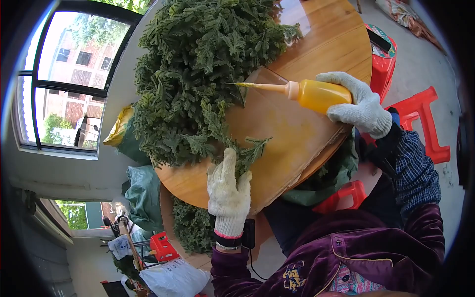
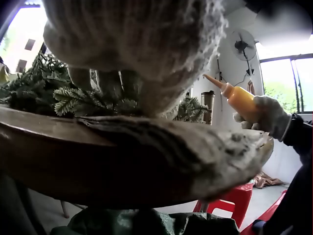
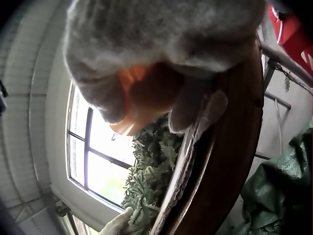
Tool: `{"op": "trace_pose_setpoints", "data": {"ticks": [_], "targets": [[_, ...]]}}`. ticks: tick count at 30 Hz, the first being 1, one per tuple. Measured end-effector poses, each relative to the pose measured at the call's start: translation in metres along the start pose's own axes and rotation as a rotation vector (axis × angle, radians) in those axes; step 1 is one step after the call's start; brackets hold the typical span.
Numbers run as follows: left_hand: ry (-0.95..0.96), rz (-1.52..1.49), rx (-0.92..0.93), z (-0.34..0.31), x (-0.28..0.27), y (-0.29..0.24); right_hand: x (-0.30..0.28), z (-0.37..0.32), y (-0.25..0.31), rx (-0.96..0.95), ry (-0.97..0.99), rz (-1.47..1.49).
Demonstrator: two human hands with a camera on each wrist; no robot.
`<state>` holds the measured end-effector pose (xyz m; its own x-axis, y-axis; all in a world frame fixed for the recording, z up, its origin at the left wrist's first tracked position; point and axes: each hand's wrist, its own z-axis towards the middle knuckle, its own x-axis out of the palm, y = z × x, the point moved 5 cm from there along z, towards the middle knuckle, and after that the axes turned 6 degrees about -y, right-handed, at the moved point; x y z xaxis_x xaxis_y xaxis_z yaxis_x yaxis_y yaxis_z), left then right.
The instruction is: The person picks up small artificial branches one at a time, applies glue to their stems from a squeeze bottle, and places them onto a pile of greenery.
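My gloved right hand [image 1: 363, 101] grips a squeeze bottle [image 1: 321, 96] of yellow-orange liquid, its long nozzle pointing left with a yellow-coated tip at the greenery. In the right wrist view, the glove [image 3: 161, 39] covers most of the bottle [image 3: 142, 98]. My gloved left hand [image 1: 229, 190] holds a small artificial fir sprig [image 1: 252, 151] between index finger and thumb at the pile's near edge. The left wrist view has the glove [image 2: 132, 49] over green needles [image 2: 73, 100], hiding much of the grip. A large pile of fir sprigs [image 1: 198, 64] lies beyond both hands.
A yellow-stained cardboard sheet [image 1: 277, 158] covers part of the round wooden table [image 1: 341, 34]. Red stools [image 1: 420, 123] stand at the right. Green bags [image 1: 143, 193] and more greenery [image 1: 190, 225] are low at the left, with a white sack [image 1: 175, 277] nearby.
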<state>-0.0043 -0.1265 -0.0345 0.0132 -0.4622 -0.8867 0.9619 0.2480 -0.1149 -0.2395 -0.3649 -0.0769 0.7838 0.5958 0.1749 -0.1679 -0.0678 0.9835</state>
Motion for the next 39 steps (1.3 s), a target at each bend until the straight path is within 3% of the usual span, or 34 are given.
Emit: {"op": "trace_pose_setpoints", "data": {"ticks": [5, 9, 12, 21, 24, 30, 32, 39], "targets": [[0.050, -0.065, 0.116, 0.005, -0.002, 0.009, -0.004, -0.010, 0.011, -0.073, 0.091, -0.187], [0.053, -0.085, 0.105, 0.006, -0.007, 0.008, 0.006, -0.027, 0.024, -0.086, 0.220, -0.312], [0.038, -0.139, 0.132, 0.009, -0.002, 0.021, 0.017, -0.025, 0.031, -0.234, 0.320, -0.504], [0.139, -0.161, 0.136, 0.004, -0.006, 0.032, 0.026, -0.027, 0.040, -0.183, 0.328, -0.462], [0.078, -0.186, 0.126, 0.002, -0.006, 0.029, 0.033, -0.037, 0.047, -0.368, 0.354, -0.549], [0.023, -0.168, 0.104, 0.002, -0.007, 0.020, 0.031, -0.043, 0.048, -0.359, 0.326, -0.574], [0.105, -0.129, 0.101, 0.005, -0.005, 0.017, 0.037, -0.044, 0.055, -0.465, 0.346, -0.641], [0.254, -0.094, 0.089, 0.014, -0.003, 0.013, 0.054, -0.030, 0.058, -0.539, 0.385, -0.666]]}}
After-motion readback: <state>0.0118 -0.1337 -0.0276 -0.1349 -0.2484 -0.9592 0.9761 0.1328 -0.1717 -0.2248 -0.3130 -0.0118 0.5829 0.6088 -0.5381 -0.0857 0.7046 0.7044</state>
